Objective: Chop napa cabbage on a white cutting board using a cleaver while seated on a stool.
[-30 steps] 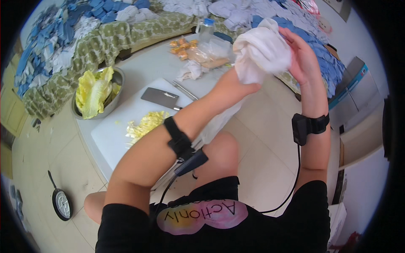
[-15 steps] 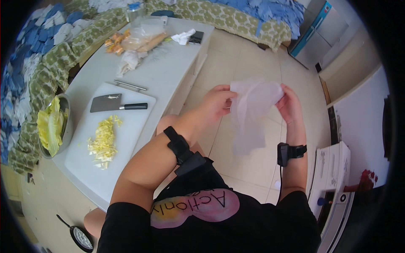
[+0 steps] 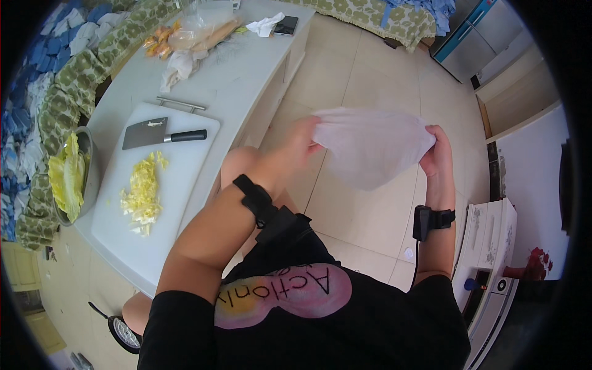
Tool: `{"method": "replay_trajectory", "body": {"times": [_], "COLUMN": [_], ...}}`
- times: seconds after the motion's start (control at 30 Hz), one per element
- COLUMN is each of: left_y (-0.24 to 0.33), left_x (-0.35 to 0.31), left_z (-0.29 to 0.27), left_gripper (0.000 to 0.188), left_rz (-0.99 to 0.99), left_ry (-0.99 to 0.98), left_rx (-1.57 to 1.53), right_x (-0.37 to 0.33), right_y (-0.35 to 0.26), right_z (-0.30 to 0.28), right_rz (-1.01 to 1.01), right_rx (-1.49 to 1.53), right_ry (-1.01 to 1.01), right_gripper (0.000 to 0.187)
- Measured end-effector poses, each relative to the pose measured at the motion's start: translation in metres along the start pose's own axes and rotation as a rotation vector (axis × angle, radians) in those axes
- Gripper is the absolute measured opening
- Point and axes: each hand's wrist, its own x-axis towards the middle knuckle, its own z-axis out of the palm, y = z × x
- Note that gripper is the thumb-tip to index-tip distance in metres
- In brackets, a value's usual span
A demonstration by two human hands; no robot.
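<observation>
Between my two hands a thin, whitish, see-through plastic bag point(image 3: 373, 148) is stretched out above the tiled floor. My left hand point(image 3: 302, 139), a little blurred, grips its left upper corner. At the other corner my right hand point(image 3: 436, 151) pinches the edge between thumb and fingers. To my left, on a white cutting board point(image 3: 185, 132), lie a cleaver point(image 3: 147, 132) with a black handle and a heap of shredded pale yellow cabbage point(image 3: 143, 191). Large cabbage leaves point(image 3: 68, 176) stand in a metal bowl point(image 3: 92, 176) beside the board.
The board rests on a long white table point(image 3: 234, 80). Farther along it are plastic packages point(image 3: 203, 34), a crumpled white cloth point(image 3: 179, 71) and a dark phone point(image 3: 286, 25). A frying pan point(image 3: 125, 333) sits on the floor at lower left; a white cabinet point(image 3: 484, 240) stands at right.
The bag, hanging narrow and loose before, is now spread wide. My hands have moved farther apart, the left one leftward and the right one slightly rightward. The whole view has shifted a little.
</observation>
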Motion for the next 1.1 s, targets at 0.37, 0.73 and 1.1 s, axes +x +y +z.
{"method": "replay_trajectory", "body": {"times": [0.37,0.73,1.1], "left_y": [0.033,0.040,0.180], "left_x": [-0.008,0.042,0.016], "left_z": [-0.011,-0.074,-0.142], "left_gripper": [0.025,0.017,0.022], "left_rz": [0.125,0.397,1.153], "left_ry": [0.202,0.492,0.495], "left_rx": [0.258,0.974,0.965], "right_x": [-0.001,0.095,0.043], "right_y": [0.006,-0.001,0.022], "right_z": [-0.018,0.089,0.181], "right_rz": [-0.349,-0.151,-1.406], "right_rx": [-0.668,-1.320,-1.056], "right_ry": [-0.107,-0.163,-0.059], "right_gripper": [0.028,0.024,0.022]}}
